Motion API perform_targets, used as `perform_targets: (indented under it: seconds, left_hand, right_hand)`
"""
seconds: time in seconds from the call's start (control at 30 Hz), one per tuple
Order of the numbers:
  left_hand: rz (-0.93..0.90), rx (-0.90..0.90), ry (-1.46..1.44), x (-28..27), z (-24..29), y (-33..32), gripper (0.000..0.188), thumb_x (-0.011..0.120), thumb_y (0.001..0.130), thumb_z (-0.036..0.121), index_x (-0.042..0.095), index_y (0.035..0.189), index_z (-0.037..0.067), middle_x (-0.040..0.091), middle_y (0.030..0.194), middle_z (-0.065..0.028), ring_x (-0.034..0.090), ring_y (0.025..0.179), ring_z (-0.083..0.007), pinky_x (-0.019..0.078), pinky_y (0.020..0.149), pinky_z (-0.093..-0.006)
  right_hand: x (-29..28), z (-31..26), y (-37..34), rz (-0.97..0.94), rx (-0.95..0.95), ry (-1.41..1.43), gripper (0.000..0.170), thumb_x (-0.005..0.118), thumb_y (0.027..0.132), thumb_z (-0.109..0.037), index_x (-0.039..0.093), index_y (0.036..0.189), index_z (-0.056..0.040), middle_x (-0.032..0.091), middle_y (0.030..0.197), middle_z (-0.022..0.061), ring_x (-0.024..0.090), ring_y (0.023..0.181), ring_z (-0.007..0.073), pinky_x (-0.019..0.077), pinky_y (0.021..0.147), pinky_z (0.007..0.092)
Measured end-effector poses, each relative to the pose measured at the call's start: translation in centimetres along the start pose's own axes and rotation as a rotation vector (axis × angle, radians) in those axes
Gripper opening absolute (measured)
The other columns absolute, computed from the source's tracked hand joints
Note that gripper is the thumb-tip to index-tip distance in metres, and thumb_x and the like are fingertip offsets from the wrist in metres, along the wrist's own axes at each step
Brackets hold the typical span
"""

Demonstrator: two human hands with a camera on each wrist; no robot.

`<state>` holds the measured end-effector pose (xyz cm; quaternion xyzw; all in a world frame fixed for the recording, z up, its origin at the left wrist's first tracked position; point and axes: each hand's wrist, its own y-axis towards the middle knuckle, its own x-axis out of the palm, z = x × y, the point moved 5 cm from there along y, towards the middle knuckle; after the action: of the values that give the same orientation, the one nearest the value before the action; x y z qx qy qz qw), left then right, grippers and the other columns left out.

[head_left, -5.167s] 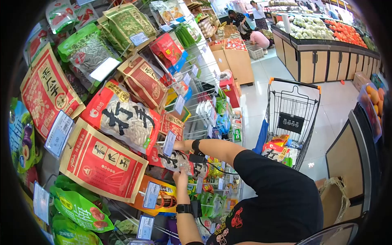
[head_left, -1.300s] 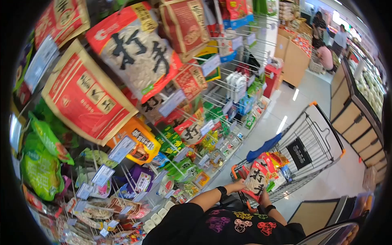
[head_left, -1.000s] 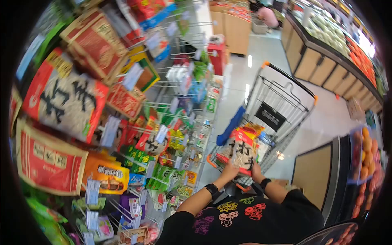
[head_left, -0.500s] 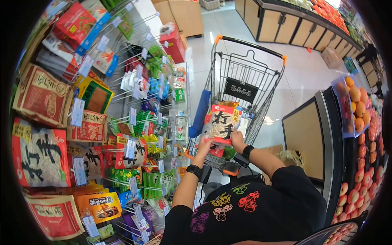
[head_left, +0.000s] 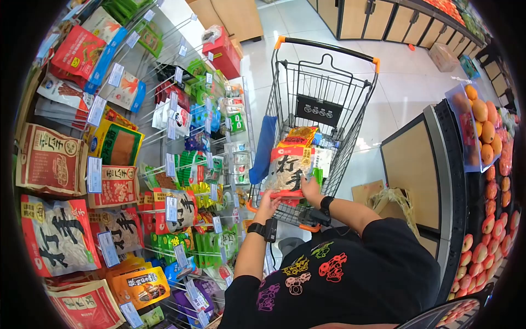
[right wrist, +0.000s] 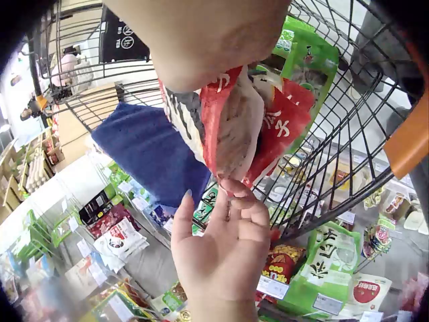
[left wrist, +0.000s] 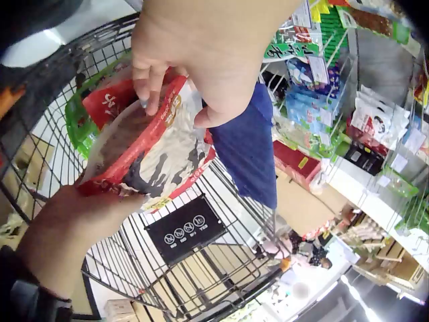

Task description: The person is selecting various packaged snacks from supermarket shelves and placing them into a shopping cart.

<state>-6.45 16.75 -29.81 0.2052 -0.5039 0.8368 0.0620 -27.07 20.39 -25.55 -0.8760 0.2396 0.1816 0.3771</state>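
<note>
A clear-fronted red bag of seeds with large black characters lies over other goods in the shopping cart's near end. My right hand holds its right side, the thumb on the front in the left wrist view and the other fingers hidden. At the bag's lower left edge, my left hand touches it with its fingertips. The right wrist view shows the left palm upturned and its thumb standing apart from the bag. Beneath lie another red packet and a green packet.
The wire cart stands ahead, a blue cloth over its left side. Hooks with hanging snack packets line the left. A fruit stand borders the right, with a cardboard box on the floor beside it.
Earlier both hands were at a bag of seeds among the hanging packets; since then they have carried it to the cart. In the last half second the bag has tilted left and the left thumb has loosened.
</note>
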Motion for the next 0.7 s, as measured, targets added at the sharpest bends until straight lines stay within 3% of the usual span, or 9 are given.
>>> perform_targets:
  seconds: [0.17, 0.47, 0.57, 0.7]
  left_hand:
    - [0.066, 0.014, -0.059, -1.4, 0.0, -0.7, 0.029, 0.055, 0.075, 0.025, 0.051, 0.100, 0.012, 0.054, 0.095, -0.0019, 0.056, 0.080, -0.0180, 0.0432, 0.057, -0.0242]
    - [0.038, 0.015, 0.038, -1.4, 0.3, -2.0, 0.032, 0.054, 0.075, 0.022, 0.047, 0.105, 0.013, 0.049, 0.097, -0.0037, 0.054, 0.082, -0.0181, 0.0437, 0.061, -0.0287]
    - [0.086, 0.156, 0.053, -0.9, 0.3, -3.0, 0.027, 0.052, 0.080, 0.021, 0.048, 0.106, 0.014, 0.053, 0.096, -0.0031, 0.054, 0.078, -0.0169, 0.0423, 0.057, -0.0267]
    - [0.139, 0.244, 0.012, -0.7, 0.3, -3.4, 0.018, 0.049, 0.085, 0.015, 0.046, 0.102, 0.014, 0.054, 0.085, -0.0025, 0.055, 0.070, -0.0141, 0.0407, 0.049, -0.0220]
  right_hand:
    - [2.5, 1.2, 0.5, -0.134, -0.016, -0.020, 0.058, 0.053, 0.077, -0.043, 0.043, 0.108, 0.0057, 0.053, 0.101, 0.0297, 0.052, 0.096, 0.0401, 0.0412, 0.083, 0.0410]
    - [2.1, 1.4, 0.2, -0.258, 0.003, 0.045, 0.061, 0.058, 0.074, -0.040, 0.042, 0.110, 0.0066, 0.053, 0.105, 0.0259, 0.052, 0.099, 0.0355, 0.0414, 0.083, 0.0368]
    - [2.1, 1.8, 0.4, -0.246, -0.018, 0.078, 0.058, 0.060, 0.073, -0.038, 0.045, 0.107, 0.0065, 0.053, 0.104, 0.0254, 0.053, 0.097, 0.0357, 0.0424, 0.081, 0.0365]
    - [3.3, 4.3, 2.6, -0.316, 0.022, 0.247, 0.046, 0.063, 0.072, -0.029, 0.049, 0.100, 0.0055, 0.057, 0.096, 0.0197, 0.056, 0.089, 0.0282, 0.0437, 0.075, 0.0341]
